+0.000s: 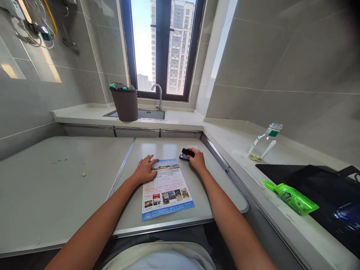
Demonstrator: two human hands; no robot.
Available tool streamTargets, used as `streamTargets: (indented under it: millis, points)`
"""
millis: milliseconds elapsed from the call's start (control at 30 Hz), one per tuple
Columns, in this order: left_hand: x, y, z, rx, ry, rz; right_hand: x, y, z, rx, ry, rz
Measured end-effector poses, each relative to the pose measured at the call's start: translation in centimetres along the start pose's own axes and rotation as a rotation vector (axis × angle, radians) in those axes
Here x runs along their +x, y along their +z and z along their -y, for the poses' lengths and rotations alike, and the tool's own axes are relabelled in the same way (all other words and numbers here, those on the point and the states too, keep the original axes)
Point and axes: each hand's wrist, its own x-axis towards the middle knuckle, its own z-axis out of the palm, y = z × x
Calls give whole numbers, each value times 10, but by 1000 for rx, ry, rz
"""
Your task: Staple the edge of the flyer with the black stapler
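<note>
A printed flyer (167,183) with a blue bottom band and a row of small photos lies flat on the white folding table (140,150). My left hand (145,170) rests with spread fingers over the flyer's upper left edge. In my right hand (197,160) is a black stapler (186,154), gripped by its rear end. The stapler's front points left, just beyond the flyer's upper right corner, and appears apart from the paper. My right fingertips are partly hidden behind the stapler.
A brown bin (125,105) stands at the sink (152,114) below the window. Along the right counter (222,138) are a clear glass bottle (263,144), a green squeeze bottle (295,198) and a black bag (312,180). A small yellowish scrap (83,174) lies on the table's left half.
</note>
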Motion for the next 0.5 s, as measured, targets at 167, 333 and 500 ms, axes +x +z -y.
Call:
streamTargets:
  millis: [167,333,500]
  points:
    - [-1,-5,0,-25,1,19,0,4,-5,-8,-28,94]
    - [3,-1,-1,-28,-78,-112,0,6,-6,26,-75,134]
    - [7,0,6,-131,-144,-149,-1,3,-3,40,-164,234]
